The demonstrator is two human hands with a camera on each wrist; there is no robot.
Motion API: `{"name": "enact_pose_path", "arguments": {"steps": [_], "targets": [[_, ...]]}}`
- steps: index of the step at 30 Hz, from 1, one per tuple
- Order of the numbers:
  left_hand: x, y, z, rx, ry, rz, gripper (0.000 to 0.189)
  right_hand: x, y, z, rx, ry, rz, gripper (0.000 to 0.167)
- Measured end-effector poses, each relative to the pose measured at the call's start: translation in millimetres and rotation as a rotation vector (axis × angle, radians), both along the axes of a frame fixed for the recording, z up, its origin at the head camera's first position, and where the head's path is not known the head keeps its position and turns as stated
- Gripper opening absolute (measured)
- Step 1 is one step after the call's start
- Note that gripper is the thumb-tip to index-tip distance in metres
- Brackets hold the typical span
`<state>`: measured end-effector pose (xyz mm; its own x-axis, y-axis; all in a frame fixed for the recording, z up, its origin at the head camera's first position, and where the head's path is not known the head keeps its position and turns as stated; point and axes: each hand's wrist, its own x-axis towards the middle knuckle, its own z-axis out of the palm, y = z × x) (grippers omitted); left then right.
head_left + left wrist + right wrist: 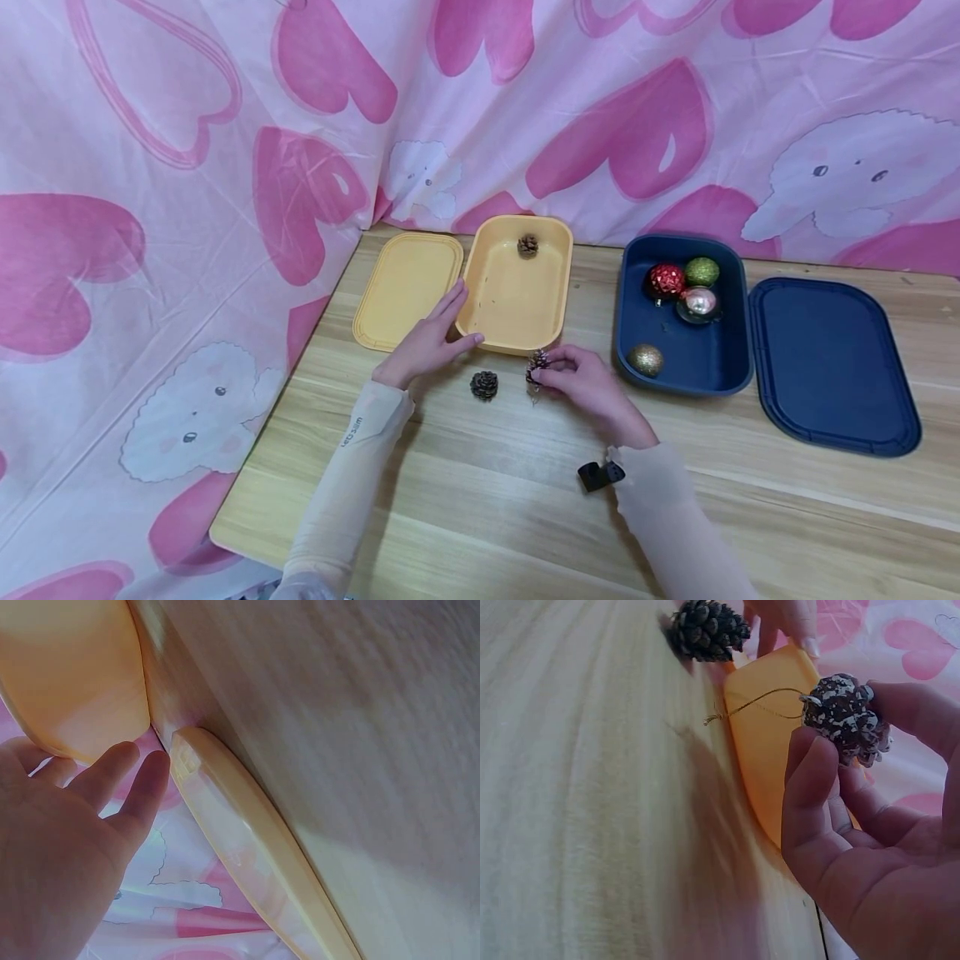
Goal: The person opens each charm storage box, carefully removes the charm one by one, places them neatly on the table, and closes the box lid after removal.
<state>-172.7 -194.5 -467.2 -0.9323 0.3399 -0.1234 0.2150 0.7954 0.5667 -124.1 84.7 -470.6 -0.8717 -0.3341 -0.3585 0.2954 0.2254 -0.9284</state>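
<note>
My right hand (588,385) pinches a white-tipped pine cone (845,718) between thumb and fingers, with a thin gold string loop trailing from it. In the head view this cone is just off the near right corner of the yellow box (517,343). My left hand (429,340) has its fingers stretched out at the near left corner of that box, fingertips right at the rim. A brown pine cone (484,385) lies on the table between the hands. Another pine cone (528,246) sits inside the yellow box, by its far wall.
A yellow lid (411,292) lies left of the yellow box. To the right, a navy box (684,385) holds red, green, silver-pink and gold baubles, with its navy lid (834,367) beside it. A pink heart-patterned curtain (465,108) hangs behind the wooden table.
</note>
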Motion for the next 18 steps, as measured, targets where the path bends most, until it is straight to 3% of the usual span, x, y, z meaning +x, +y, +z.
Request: {"name": "enact_pose_path", "arguments": {"steps": [12,18], "targets": [[0.1,0.6,-0.2,-0.001,-0.001,0.004,0.088,6.4,-5.2,-7.2,0.021,-0.026,-0.01,0.039],[0.2,1.2,0.1,0.006,-0.008,0.01,0.088,8.9,-8.1,-5.6,0.201,0.06,0.011,0.037]]}}
